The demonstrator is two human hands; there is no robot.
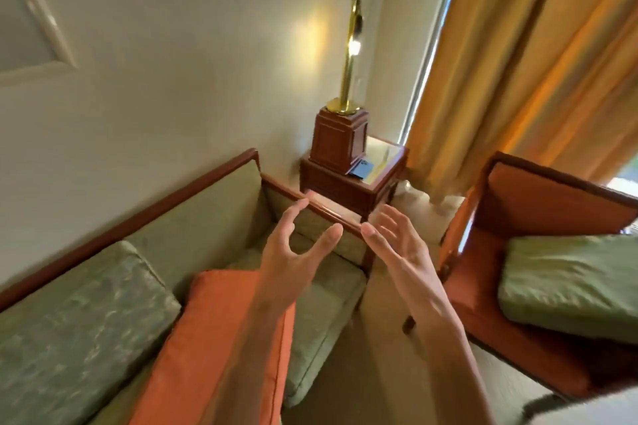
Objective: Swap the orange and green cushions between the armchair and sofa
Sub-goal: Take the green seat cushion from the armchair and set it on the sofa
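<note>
An orange cushion (pixel 214 335) leans on the seat of the green sofa (pixel 214 217), partly hidden by my left forearm. A green cushion (pixel 573 286) lies on the seat of the orange armchair (pixel 538 197) at the right. A second, patterned green cushion (pixel 79 321) rests at the sofa's left. My left hand (pixel 297 248) hovers above the sofa's right end, fingers curled apart, holding nothing. My right hand (pixel 397 245) is raised beside it over the gap between sofa and armchair, fingers spread, empty.
A wooden side table (pixel 373 183) stands in the corner between sofa and armchair, carrying a brass lamp (pixel 348 79) on a wooden base and a dark card. Orange curtains (pixel 524 62) hang behind the armchair. The sofa's wooden armrest (pixel 331 214) runs just beyond my fingertips.
</note>
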